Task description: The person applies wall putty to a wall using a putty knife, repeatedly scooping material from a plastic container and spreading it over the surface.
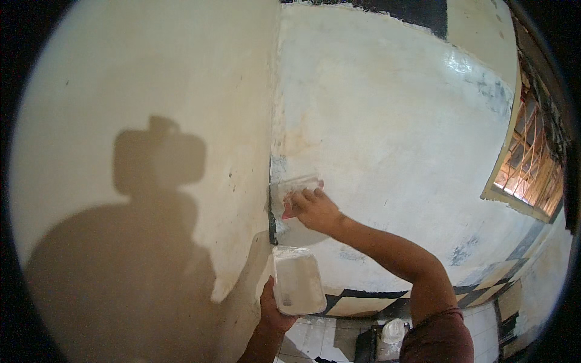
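My right hand (318,210) is closed around a putty spreader (304,183) with a wide pale blade and reddish parts. The blade lies against or very close to the whitish wall (387,139), just right of the room corner; exact contact is hard to make out. Dark paint (273,212) shows in a narrow strip along that corner. Below the spreader, my left hand (275,311) grips a shallow white rectangular plastic tub (301,281) by its lower left side. The tub is tilted toward me, with whitish smears at its upper rim. Part of the spreader is hidden behind my right fingers.
A cream wall (230,91) bearing my shadow stands close on the left. To the right, a barred window (529,160) opens in the whitish wall. A black-and-cream checkered band (363,305) runs low along it. A dark stand (387,348) carries a white lump (393,331) below.
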`<state>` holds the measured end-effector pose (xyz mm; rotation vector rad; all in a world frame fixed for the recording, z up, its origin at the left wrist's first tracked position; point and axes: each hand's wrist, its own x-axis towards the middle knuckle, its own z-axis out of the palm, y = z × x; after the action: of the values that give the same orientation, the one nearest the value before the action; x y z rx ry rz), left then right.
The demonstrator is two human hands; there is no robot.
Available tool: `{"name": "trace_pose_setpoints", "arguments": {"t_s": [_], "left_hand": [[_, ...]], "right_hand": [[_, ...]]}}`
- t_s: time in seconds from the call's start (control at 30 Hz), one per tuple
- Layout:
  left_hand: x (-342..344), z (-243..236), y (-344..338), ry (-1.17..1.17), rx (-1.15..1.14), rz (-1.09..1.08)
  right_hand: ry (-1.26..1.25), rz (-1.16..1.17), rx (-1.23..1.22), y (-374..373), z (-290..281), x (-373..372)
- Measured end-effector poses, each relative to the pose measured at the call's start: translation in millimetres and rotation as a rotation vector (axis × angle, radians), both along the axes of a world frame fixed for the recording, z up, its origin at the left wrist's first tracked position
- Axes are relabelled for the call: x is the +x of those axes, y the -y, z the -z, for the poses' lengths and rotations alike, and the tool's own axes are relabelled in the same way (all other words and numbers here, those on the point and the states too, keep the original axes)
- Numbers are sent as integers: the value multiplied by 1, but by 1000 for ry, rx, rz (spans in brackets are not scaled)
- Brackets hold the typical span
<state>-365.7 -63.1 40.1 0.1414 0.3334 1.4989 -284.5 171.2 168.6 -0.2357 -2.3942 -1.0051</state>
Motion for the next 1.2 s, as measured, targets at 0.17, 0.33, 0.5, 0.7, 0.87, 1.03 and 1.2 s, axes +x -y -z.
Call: {"name": "trace_pose_setpoints", "arguments": {"t_s": [0.17, 0.33, 0.5, 0.7, 0.87, 1.03, 1.2], "left_hand": [[5, 6, -4, -7, 30, 17], [2, -5, 9, 75, 35, 36], [1, -12, 18, -71, 174, -103], [-10, 11, 12, -28, 94, -77], [-10, 7, 14, -32, 113, -104], [-5, -7, 21, 1, 80, -107], [-4, -15, 20, 79, 95, -140]], "right_hand": [[27, -162, 235, -4, -91, 22], [226, -185, 504, -30, -143, 16], [361, -81, 591, -49, -167, -6], [456, 202, 274, -47, -168, 33], [314, 22, 418, -24, -180, 17], [340, 159, 290, -48, -183, 21], [324, 239, 453, -12, -206, 37]]}}
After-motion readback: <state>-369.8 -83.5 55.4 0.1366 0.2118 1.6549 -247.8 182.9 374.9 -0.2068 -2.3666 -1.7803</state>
